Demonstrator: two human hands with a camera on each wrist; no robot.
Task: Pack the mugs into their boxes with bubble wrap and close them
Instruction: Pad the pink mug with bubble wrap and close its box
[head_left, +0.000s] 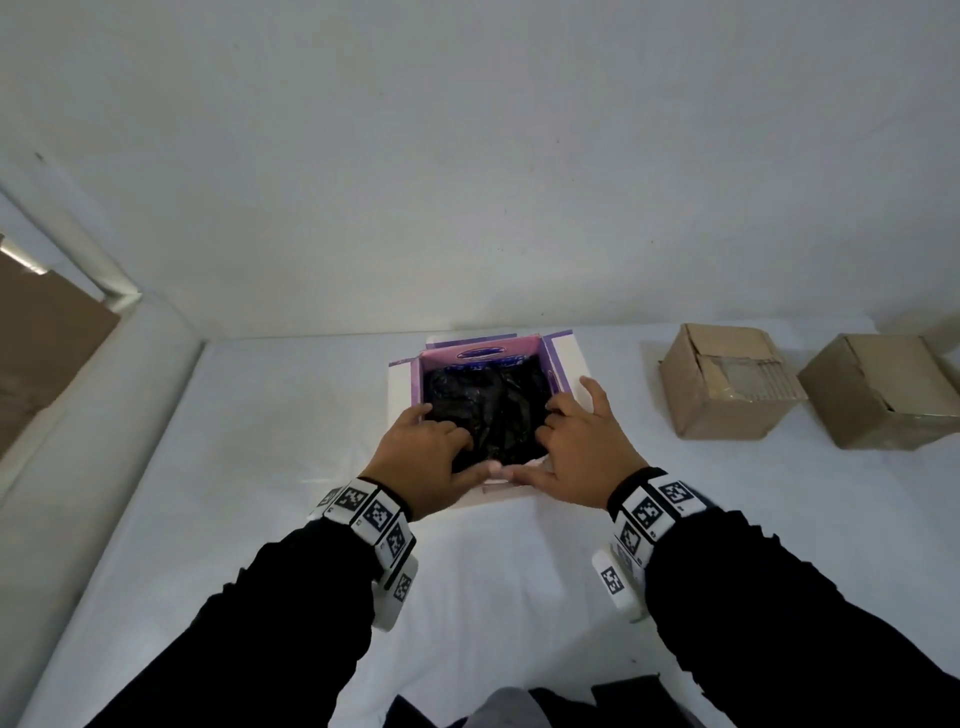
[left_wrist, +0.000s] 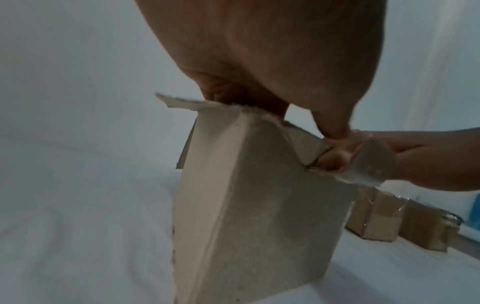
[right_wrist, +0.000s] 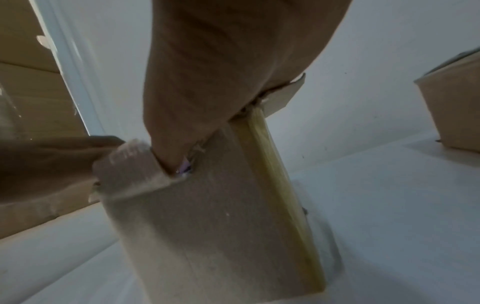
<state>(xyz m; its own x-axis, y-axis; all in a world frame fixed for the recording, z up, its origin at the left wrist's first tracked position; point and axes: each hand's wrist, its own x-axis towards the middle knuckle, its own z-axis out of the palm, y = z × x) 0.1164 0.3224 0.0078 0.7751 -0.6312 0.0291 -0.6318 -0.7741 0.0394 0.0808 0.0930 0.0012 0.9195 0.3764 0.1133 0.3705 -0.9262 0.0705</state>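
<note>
An open box (head_left: 569, 358) with a purple-pink inside stands on the white table, close to the back wall. A bundle in black bubble wrap (head_left: 493, 400) fills it; no mug shows. My left hand (head_left: 431, 452) reaches over the near left corner, fingertips pressing on the wrap. My right hand (head_left: 576, 457) does the same at the near right, little finger spread over the right flap. Both thumbs meet on the near edge. The left wrist view has the box's grey outside (left_wrist: 233, 205) under my left hand (left_wrist: 272, 51). From the right wrist, the box (right_wrist: 207, 226) sits below my right hand (right_wrist: 221, 61).
Two closed brown cardboard boxes (head_left: 727, 384) (head_left: 883, 395) sit on the table to the right. A large brown carton (head_left: 41, 338) stands beyond the table's left edge. White wall rises right behind the open box.
</note>
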